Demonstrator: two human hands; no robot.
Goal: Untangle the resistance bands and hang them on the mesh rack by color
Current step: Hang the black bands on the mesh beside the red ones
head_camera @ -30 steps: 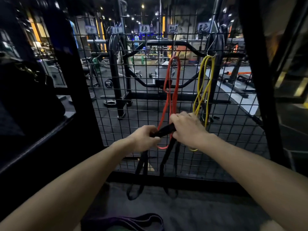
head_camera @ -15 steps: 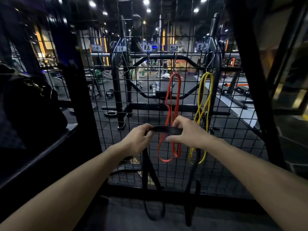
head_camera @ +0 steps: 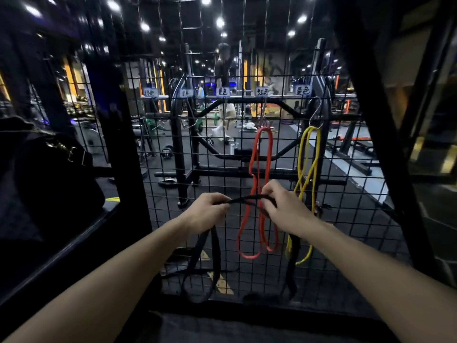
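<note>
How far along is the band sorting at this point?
Done: the red band and yellow band hang on hooks on the mesh rack. In hand: the left hand and right hand grip a black band. Left: hanging it; other bands are not visible.

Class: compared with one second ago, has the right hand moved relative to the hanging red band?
Yes. The right hand has risen up the red band, gripping the black band.

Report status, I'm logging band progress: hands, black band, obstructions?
Left hand and right hand both grip black band, unhung. Red band and yellow band hung. Nothing blocking mesh rack.
</note>
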